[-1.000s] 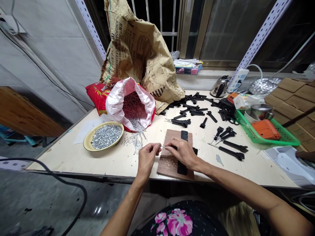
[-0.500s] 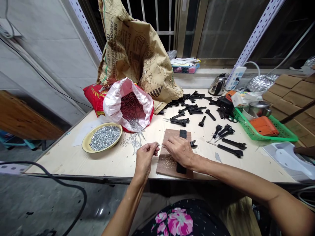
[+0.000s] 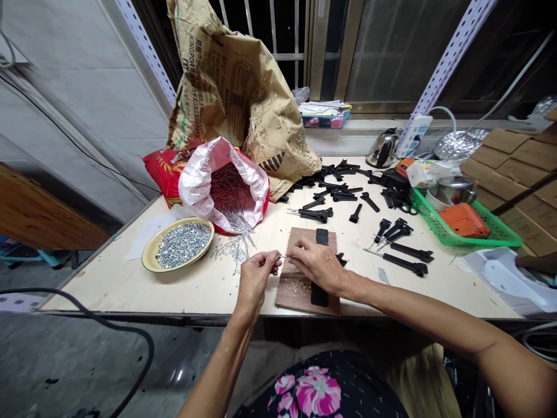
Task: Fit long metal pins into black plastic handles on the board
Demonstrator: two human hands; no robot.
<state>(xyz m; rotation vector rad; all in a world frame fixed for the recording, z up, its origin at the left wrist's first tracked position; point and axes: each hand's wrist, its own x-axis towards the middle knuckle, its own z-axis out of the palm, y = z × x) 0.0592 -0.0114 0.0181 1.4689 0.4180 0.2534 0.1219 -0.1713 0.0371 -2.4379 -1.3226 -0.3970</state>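
Note:
A thin metal rod spans the small gap between my hands. My left hand pinches its left end between thumb and forefinger; anything else in those fingertips is too small to tell. My right hand has its fingertips closed on the other end, above a brown wooden board with black pads. Under the right hand, a black plastic part pokes out at the board's right edge. Left of my hands, a yellow bowl holds small shiny metal pieces.
Behind the bowl, an open white-and-red bag spills thin metal rods. A big brown paper sack stands at the back. Black plastic handles lie right of the board, several with rods. A green basket is at the far right.
The right hand's fingers have shifted slightly on the rod, and more of it shows between the hands. The whole view has moved a little; the left hand keeps its pinch.

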